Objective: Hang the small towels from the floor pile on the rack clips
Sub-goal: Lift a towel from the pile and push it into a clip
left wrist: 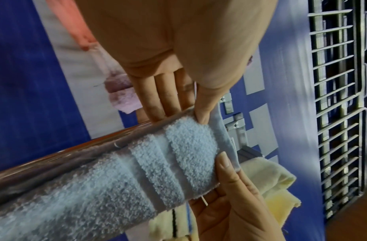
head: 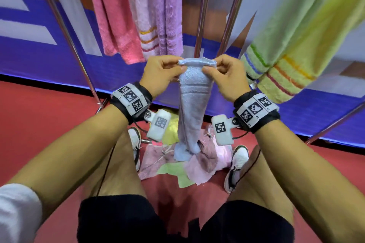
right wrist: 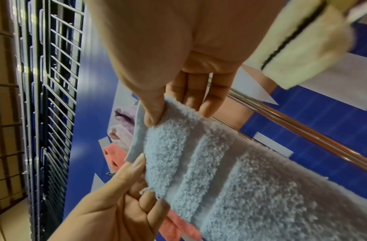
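A light blue small towel [head: 192, 104] hangs bunched between my hands, and its lower end rests on the floor pile [head: 167, 165] of pink, green and yellow cloths between my feet. My left hand [head: 180, 66] pinches the left end of the top hem and my right hand [head: 210, 67] pinches the right end. In the left wrist view the left hand [left wrist: 184, 114] pinches the blue towel [left wrist: 137, 171] between thumb and fingers. The right wrist view shows my right hand [right wrist: 178, 112] pinching the blue towel [right wrist: 219, 179] the same way. No rack clips show.
Chrome rack poles [head: 201, 16] rise just behind the hands. Pink [head: 112, 16] and lilac [head: 164, 10] towels hang at back left, and green and yellow striped ones [head: 292, 35] at right. A blue and white wall panel [head: 29, 61] runs along behind. Both shoes [head: 237, 163] flank the pile on the red floor.
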Demonstrator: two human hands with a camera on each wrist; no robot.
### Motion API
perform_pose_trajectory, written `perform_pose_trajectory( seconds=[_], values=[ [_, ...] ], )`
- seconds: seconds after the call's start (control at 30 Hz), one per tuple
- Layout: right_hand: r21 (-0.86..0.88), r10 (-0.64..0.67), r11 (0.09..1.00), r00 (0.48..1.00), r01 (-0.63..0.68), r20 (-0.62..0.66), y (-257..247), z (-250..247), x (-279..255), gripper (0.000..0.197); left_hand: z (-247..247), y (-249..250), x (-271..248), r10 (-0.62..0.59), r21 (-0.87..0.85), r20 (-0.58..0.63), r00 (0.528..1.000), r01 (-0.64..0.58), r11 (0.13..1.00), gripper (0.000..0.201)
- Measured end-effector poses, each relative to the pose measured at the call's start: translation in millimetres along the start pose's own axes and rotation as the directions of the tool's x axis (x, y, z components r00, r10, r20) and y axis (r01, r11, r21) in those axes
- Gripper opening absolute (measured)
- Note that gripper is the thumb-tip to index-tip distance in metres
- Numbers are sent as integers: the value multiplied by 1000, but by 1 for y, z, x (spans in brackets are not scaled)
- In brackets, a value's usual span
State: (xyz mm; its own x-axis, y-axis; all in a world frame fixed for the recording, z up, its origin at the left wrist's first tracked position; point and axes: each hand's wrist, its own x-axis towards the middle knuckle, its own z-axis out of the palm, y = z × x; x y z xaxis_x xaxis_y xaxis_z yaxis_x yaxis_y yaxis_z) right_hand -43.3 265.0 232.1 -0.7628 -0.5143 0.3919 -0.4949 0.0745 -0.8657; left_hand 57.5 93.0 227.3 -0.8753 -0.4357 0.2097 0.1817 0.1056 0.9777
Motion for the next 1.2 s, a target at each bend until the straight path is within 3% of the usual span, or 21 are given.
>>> perform_pose_trajectory(
  seconds=[0.27,0.5,0.77,0.9,1.0,1.1,1.2],
  values=[
    [-57,-119,992,990,114,-77,-86,-38,42,19,1,107,28,163,34,57,985,-165,986,21],
    [-137,-249,963,961,233,-118,-166,-65,84,16,-6,186,62,299,106,75,951,-306,946,20],
    [-92,-346,938,918,334,-193,-233,-87,113,11,-2,265,83,443,59,73,894,-447,893,15],
    [0,-377,923,901,386,-213,-246,-87,120,13,-1,281,89,458,31,111,882,-464,886,16],
    [-11,-319,947,938,321,-134,-240,-80,124,23,1,273,91,432,29,150,889,-441,897,15],
    [-68,-272,961,959,266,-85,-233,-75,125,18,-1,261,92,406,-31,149,902,-406,913,15],
    [-107,-316,946,944,306,-100,-239,-71,125,9,0,252,93,382,-104,97,919,-372,922,17]
  ],
)
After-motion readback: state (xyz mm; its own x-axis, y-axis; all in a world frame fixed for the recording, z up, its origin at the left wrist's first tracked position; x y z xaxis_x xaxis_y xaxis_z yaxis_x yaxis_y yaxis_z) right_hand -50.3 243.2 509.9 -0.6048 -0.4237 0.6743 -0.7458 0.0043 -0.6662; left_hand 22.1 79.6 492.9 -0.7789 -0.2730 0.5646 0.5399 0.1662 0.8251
